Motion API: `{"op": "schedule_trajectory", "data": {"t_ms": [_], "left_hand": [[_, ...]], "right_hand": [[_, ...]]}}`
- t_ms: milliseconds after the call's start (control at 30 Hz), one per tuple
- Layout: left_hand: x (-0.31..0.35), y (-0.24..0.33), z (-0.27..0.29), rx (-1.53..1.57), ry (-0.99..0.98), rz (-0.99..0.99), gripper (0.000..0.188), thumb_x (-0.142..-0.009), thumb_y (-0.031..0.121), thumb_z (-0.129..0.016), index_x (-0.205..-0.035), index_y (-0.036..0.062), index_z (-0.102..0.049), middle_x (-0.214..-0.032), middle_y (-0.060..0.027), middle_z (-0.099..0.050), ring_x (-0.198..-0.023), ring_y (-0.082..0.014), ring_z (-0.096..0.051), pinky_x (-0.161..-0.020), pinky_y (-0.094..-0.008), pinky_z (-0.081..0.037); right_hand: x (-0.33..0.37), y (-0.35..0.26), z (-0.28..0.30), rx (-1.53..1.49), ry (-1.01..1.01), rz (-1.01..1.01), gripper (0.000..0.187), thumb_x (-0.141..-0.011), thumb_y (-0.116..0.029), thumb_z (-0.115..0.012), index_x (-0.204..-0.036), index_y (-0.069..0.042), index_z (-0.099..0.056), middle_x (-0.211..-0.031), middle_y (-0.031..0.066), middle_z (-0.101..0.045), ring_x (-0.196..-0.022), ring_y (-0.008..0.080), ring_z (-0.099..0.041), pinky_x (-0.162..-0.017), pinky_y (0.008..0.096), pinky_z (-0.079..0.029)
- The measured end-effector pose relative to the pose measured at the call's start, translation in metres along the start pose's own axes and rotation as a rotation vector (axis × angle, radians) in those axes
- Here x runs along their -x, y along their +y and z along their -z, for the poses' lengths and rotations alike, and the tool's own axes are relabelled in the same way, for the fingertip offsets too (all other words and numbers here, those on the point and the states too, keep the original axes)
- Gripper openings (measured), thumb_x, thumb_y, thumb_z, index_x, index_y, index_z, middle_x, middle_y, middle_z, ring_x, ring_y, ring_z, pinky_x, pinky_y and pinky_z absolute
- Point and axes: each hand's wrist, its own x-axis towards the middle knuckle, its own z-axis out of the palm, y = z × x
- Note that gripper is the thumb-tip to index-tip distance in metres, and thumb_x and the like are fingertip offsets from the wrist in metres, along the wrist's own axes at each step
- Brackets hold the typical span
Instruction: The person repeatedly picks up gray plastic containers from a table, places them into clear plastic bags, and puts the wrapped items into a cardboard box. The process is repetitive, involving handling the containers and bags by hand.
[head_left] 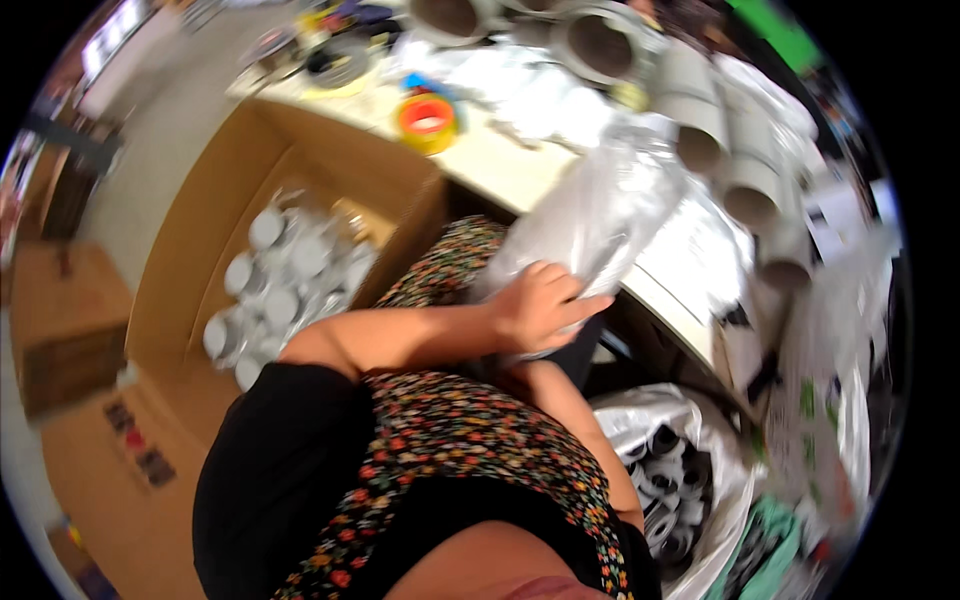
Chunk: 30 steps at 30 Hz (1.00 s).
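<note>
A long clear plastic bag (600, 215) lies slantwise in front of me, from my lap up over the table edge. My left hand (548, 308) is closed on its near end, the fingers bent over the crinkled plastic. What the bag contains is too blurred to tell. My right hand (535, 368) is below the left one at the bag's lower end, its fingers hidden under the bag and the left forearm. Under the bag's upper part is the light tabletop (505, 165).
To the left, an open cardboard box (165, 250) holds several plastic-wrapped items with white round ends (310, 255). Yellow-and-red tape (427, 122) and large grey tubes (695, 110) are on the table. A white sack (725, 440) of grey-and-black cylindrical parts (668, 490) stands at lower right.
</note>
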Motion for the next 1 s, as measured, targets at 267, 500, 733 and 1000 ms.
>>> {"op": "schedule_trajectory", "data": {"t_ms": [267, 500, 733, 1000], "left_hand": [[0.104, -0.022, 0.224, 0.477, 0.59, 0.984, 0.037, -0.082, 0.017, -0.065, -0.114, 0.0032, -0.054, -0.108, -0.0051, -0.057, -0.101, -0.0143, -0.054, -0.087, -0.0293, -0.044], [0.169, -0.033, 0.284, -0.13, 0.297, 1.241, 0.034, -0.082, 0.016, -0.064, -0.113, 0.0028, -0.057, -0.107, -0.0072, -0.061, -0.098, -0.0156, -0.057, -0.084, -0.0276, -0.044], [0.137, -0.185, 0.18, -0.296, -0.755, 0.584, 0.028, -0.075, 0.024, -0.063, -0.096, 0.0058, -0.058, -0.084, -0.0168, -0.061, -0.082, -0.0357, -0.058, -0.072, -0.0457, -0.046], [0.061, -0.204, 0.108, -0.323, -1.307, 0.235, 0.024, -0.072, 0.025, -0.061, -0.086, 0.0059, -0.062, -0.088, -0.018, -0.064, -0.086, -0.0347, -0.06, -0.075, -0.0444, -0.048]], "right_hand": [[-0.025, 0.002, 0.047, -0.207, 0.432, 0.087, 0.022, -0.087, -0.004, -0.054, -0.108, 0.004, -0.058, -0.086, 0.0067, -0.061, -0.077, 0.013, -0.059, -0.074, 0.0241, -0.046], [-0.035, 0.086, 0.054, 0.43, 0.515, -0.004, 0.02, -0.084, -0.01, -0.058, -0.102, -0.004, -0.062, -0.094, 0.0147, -0.063, -0.086, 0.0246, -0.061, -0.079, 0.0325, -0.047], [-0.054, 0.081, 0.024, 0.808, 0.364, 0.142, 0.014, -0.076, -0.011, -0.061, -0.09, -0.007, -0.061, -0.073, 0.0088, -0.057, -0.073, 0.0268, -0.054, -0.07, 0.0392, -0.04], [-0.052, 0.078, 0.019, 0.741, 0.447, 0.126, 0.01, -0.077, -0.01, -0.06, -0.087, -0.007, -0.063, -0.075, 0.0061, -0.06, -0.074, 0.0239, -0.055, -0.071, 0.0371, -0.04]]}}
